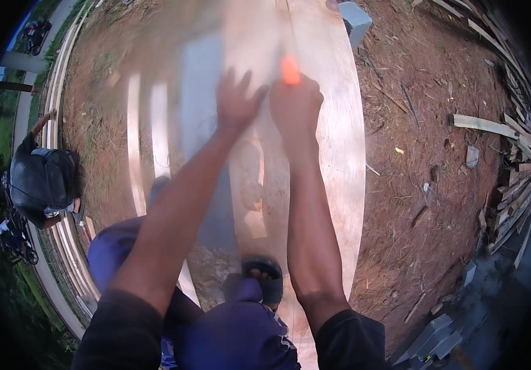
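Observation:
My right hand [296, 114] is closed round the orange handle of a hand saw [290, 71]. Its thin dark blade points away from me, almost edge-on and blurred. Beneath it lies a long, pale plywood sheet [339, 185], with a narrow line running lengthwise by the saw. My left hand [237, 102] is on the sheet's left part, fingers spread and holding nothing, just left of the saw. A foot in a black sandal [262, 271] stands on the wood near me.
A grey block [355, 23] is by the sheet's far right corner. Pale wood strips [134, 142] lie on the dirt to the left. Another person [43, 179] bends beside long timbers at far left. Scrap wood [518, 185] is heaped on the right; more blocks [435, 339] sit lower right.

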Available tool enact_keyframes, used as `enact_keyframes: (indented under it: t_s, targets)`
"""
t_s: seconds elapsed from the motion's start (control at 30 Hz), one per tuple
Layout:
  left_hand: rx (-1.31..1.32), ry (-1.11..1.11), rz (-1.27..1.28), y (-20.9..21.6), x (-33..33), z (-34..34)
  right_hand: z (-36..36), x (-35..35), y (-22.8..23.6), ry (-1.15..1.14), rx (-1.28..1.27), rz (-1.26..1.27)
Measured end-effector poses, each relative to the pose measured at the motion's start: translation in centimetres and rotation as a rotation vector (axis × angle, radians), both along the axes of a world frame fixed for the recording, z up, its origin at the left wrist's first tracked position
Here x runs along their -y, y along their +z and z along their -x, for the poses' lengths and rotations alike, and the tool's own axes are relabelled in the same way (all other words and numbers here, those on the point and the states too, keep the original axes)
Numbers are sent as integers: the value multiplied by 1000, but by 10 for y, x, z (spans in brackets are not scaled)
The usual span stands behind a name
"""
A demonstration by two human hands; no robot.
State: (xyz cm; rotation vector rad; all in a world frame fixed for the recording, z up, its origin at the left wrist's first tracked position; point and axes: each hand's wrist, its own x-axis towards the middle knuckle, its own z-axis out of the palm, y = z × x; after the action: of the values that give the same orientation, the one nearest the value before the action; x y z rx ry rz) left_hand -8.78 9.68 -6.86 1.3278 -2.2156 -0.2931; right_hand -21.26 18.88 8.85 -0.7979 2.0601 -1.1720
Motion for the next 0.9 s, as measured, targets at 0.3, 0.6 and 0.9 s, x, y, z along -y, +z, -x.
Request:
enact_keyframes:
  t_s: [0.3, 0.6, 0.9]
  targets:
    - [8, 48, 27, -7, 8, -11, -58, -173, 18, -18, 69, 120]
    - [2, 76, -7, -6, 15, -1, -17, -26, -8, -60, 71, 70]
    - [56, 87, -16, -7, 16, -10, -28, -59, -19, -94, 91, 137]
